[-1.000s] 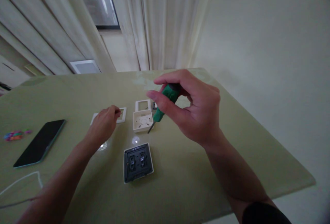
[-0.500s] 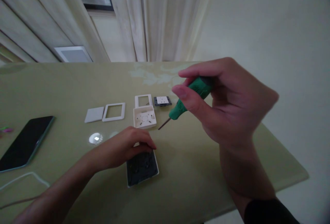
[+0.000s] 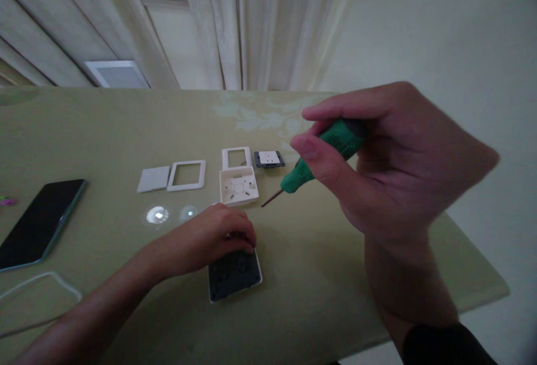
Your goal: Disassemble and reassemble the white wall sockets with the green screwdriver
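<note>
A green-handled screwdriver [image 3: 344, 138] is held in my right hand [image 3: 390, 169], its thin shaft slanting down to the left above the table. Thumb and fingers close round the handle, and the tip touches nothing. My left hand [image 3: 222, 236] is closed over the upper part of a wall switch panel [image 3: 235, 278] that lies black back up, with a white rim. Its curled fingers cover that end, so the exact contact is hidden. Just beyond stands an open white mounting box [image 3: 239, 186], beside a grey module with a white socket face [image 3: 269, 159].
Behind the box lies a white frame [image 3: 225, 158]. A second white frame [image 3: 203, 174] and a white cover plate [image 3: 153, 179] lie to the left. A dark phone [image 3: 39, 222] and a white cable [image 3: 52, 275] are at far left. The table edge [image 3: 361, 345] runs along the front right.
My left fingers have curled further over the panel's upper end. The right hand with the screwdriver has moved slightly right. The whole view has shifted a little.
</note>
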Tool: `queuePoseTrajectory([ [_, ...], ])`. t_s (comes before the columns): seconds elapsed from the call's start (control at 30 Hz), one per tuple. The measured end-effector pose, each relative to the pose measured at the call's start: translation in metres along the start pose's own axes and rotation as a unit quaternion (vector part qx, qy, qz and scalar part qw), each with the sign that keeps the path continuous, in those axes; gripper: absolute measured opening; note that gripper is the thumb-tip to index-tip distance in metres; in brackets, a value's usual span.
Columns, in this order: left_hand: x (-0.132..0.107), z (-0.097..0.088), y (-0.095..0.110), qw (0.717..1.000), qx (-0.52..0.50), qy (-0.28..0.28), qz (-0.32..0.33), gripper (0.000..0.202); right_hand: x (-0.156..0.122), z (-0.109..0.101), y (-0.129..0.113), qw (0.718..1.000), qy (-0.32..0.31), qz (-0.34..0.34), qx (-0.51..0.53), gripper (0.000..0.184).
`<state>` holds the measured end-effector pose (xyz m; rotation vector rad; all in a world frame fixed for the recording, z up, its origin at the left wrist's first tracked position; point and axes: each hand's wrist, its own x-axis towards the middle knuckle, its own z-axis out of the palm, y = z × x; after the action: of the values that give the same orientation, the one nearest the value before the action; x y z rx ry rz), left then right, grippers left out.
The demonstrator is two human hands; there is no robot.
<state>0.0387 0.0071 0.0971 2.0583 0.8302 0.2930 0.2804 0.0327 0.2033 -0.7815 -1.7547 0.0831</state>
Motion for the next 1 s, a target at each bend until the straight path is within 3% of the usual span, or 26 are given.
queuePoseTrajectory([
  [0.8,0.000,0.004,0.001,0.999,0.034,-0.012,-0.017,0.005,-0.001,0.004,0.002,0.999,0.010,-0.049,0.013,0.018],
  [1.0,-0.003,0.002,0.011,0.999,0.034,-0.039,-0.015,0.010,-0.001,0.004,0.001,0.998,0.006,-0.056,0.012,0.017],
])
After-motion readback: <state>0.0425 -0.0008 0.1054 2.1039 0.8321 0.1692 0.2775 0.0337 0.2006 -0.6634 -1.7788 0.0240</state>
